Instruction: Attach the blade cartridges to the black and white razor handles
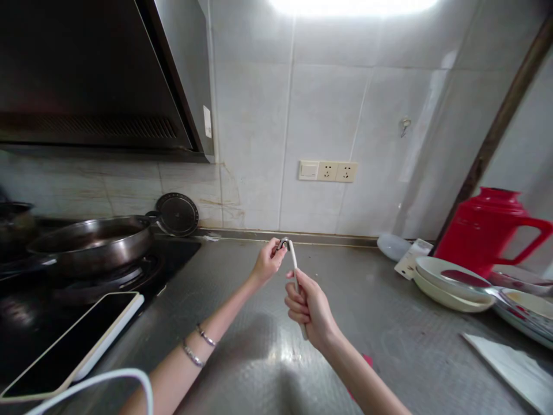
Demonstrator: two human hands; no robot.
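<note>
In the head view, my right hand [310, 306] is closed around a thin white rod-like handle [292, 257] that stands nearly upright over the metal counter. My left hand [269, 260] pinches a small dark, curved metal piece [281, 243] at the handle's top end. The two hands are close together, left one slightly farther off. What exactly the metal piece is cannot be made out. Two bracelets [193, 353] circle my left wrist.
A phone [73, 346] and a white cable [116, 374] are at lower left, near a steel pan [93, 248] on the stove. At right stand a red thermos [484, 230], stacked dishes [449, 288] and a white sheet [514, 369]. Sockets [337, 172] sit on the wall.
</note>
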